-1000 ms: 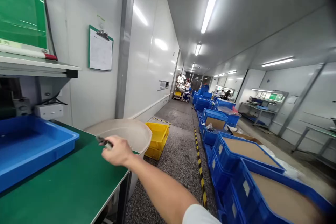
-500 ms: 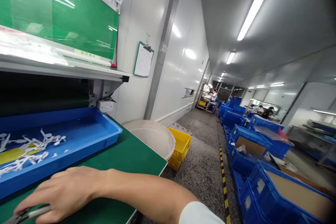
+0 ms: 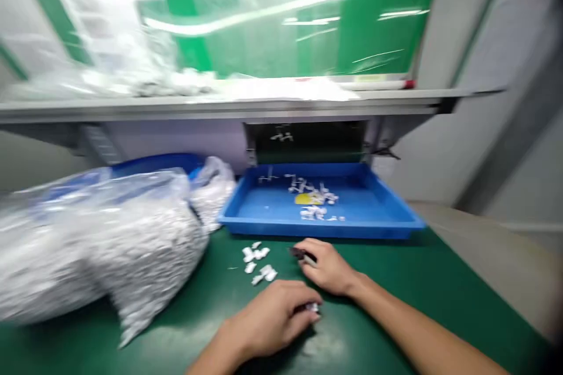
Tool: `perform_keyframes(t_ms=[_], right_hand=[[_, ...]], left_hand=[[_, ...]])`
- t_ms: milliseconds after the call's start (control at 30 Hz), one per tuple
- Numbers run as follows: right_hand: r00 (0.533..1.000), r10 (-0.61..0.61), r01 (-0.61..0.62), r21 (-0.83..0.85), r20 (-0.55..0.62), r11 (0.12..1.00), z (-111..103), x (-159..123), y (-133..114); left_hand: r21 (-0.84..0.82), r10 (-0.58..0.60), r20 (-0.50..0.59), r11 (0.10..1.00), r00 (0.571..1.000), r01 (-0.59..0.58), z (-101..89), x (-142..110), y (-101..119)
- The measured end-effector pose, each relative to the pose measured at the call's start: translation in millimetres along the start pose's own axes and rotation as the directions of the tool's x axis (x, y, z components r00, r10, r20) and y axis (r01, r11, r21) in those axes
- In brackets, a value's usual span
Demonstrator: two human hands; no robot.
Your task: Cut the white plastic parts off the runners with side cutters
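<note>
- Gently steady small white piece (image 3: 314,307), pinched in left hand (image 3: 275,314)
- Guide tool (image 3: 298,253), gripped in right hand (image 3: 329,268), clear of loose white parts (image 3: 248,255) at its nine o'clock

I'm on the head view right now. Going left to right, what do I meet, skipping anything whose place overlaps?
Bulging clear bags of white pieces → loose white pieces on the green bench → right hand with a dark-tipped tool → clipboard on the wall, blurred.
</note>
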State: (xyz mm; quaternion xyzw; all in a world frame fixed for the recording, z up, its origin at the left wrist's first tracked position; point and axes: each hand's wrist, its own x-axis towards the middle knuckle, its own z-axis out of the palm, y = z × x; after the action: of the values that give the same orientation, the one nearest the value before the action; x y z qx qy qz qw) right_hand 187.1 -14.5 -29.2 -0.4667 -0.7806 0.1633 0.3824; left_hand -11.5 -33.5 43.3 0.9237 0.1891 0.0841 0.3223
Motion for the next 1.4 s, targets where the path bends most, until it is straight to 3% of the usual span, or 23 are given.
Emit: perform_keyframes(t_ms=[67, 167, 200, 267, 367, 467, 600, 700, 767, 900, 1000, 1067, 1167, 1400], right_hand=[[1.000, -0.009, 0.009, 0.028, 0.015, 1.000, 6.5, -1.6, 5.7], [0.996, -0.071, 0.070, 0.005, 0.062, 0.998, 8.8, -5.5, 2.9], [0.994, -0.084, 0.085, -0.009, 0.069, 0.996, 7.8, -6.8, 1.4], [0.994, -0.084, 0.086, -0.033, 0.064, 0.996, 4.4, -8.8, 0.9], [0.997, -0.067, 0.070, -0.078, 0.049, 0.994, -1.4, -11.5, 5.9], [0.995, -0.080, 0.088, -0.138, 0.060, 0.987, -6.1, -13.4, 11.6], [0.994, -0.087, 0.097, -0.181, 0.065, 0.979, -9.0, -12.1, 14.2], [0.994, -0.083, 0.095, -0.205, 0.064, 0.974, -9.5, -10.2, 13.2], [0.994, -0.091, 0.103, -0.222, 0.065, 0.970, -9.4, -9.4, 12.4], [0.990, -0.120, 0.137, -0.268, 0.080, 0.954, -9.5, -7.8, 12.9], [0.990, -0.121, 0.138, -0.298, 0.074, 0.945, -11.6, -6.2, 14.1], [0.993, -0.112, 0.121, -0.285, 0.047, 0.951, -13.8, -5.3, 14.4], [0.995, -0.090, 0.080, -0.206, -0.041, 0.975, -16.3, -4.8, 13.2], [0.983, -0.031, 0.025, -0.038, -0.182, 0.999, -15.8, -3.3, 7.0]], left_hand=[[0.069, -0.035, -0.073, 0.997, 0.997, 0.040, -24.9, -9.3, 10.7], [0.124, -0.045, -0.286, 0.989, 0.957, 0.084, -69.0, -10.5, 28.4], [0.161, -0.076, -0.355, 0.977, 0.932, 0.141, -81.2, -8.9, 28.4], [0.279, -0.164, -0.383, 0.917, 0.909, 0.284, -94.9, -5.8, 15.1], [0.449, -0.329, -0.301, 0.779, 0.895, 0.437, -84.9, -7.1, -26.4], [0.471, -0.391, -0.294, 0.735, 0.872, 0.488, -61.8, -13.2, -61.2], [0.444, -0.293, -0.383, 0.773, 0.876, 0.452, -60.2, -0.1, -62.1], [0.439, -0.196, -0.385, 0.821, 0.902, 0.366, -76.9, 44.1, -46.7], [0.421, -0.223, -0.338, 0.833, 0.914, 0.359, -86.5, 85.9, -45.0], [0.400, -0.315, -0.158, 0.846, 0.936, 0.353, -91.6, 161.4, -65.4], [0.351, -0.316, -0.036, 0.884, 0.948, 0.309, -87.8, 184.9, -78.8], [0.296, -0.283, -0.036, 0.913, 0.958, 0.281, -86.3, 183.9, -81.6], [0.187, -0.246, -0.153, 0.944, 0.957, 0.273, -88.3, 168.7, -82.8], [-0.081, -0.314, -0.419, 0.948, 0.852, 0.309, -92.3, 127.3, -83.4]])
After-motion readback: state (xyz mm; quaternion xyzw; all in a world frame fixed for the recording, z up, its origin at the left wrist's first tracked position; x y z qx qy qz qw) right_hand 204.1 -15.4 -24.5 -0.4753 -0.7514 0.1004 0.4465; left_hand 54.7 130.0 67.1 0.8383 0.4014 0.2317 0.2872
